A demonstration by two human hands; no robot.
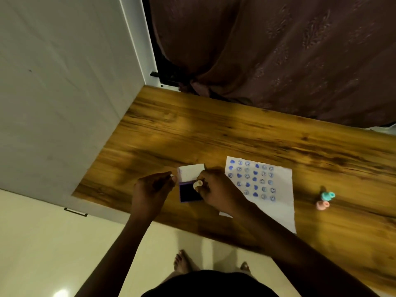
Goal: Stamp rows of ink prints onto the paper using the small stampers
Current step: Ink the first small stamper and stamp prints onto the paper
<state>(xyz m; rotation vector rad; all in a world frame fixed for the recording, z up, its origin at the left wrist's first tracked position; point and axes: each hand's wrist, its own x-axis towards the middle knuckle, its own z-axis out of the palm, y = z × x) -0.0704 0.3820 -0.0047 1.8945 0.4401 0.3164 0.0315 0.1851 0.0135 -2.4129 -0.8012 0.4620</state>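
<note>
Bench [192, 129] wide, bare wood beyond fingers; near edge just under wrists, wall hard at left. Paper [276, 202] right of right hand [216, 194], partly under wrist, rows of blue heart and face prints. Ink pad [189, 192] open, lid up, between hands. Right fingers pinch pale stamper [197, 184] over pad. Left hand [152, 187] curled; small white piece [171, 175] at fingertips. Teal stamper [327, 195], pink stamper [322, 205] far right.

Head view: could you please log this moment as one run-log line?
right hand: pale stamper at ink pad | left hand: beside pad, contents unclear | paper: rows printed | spare stampers: right, untouched
</note>
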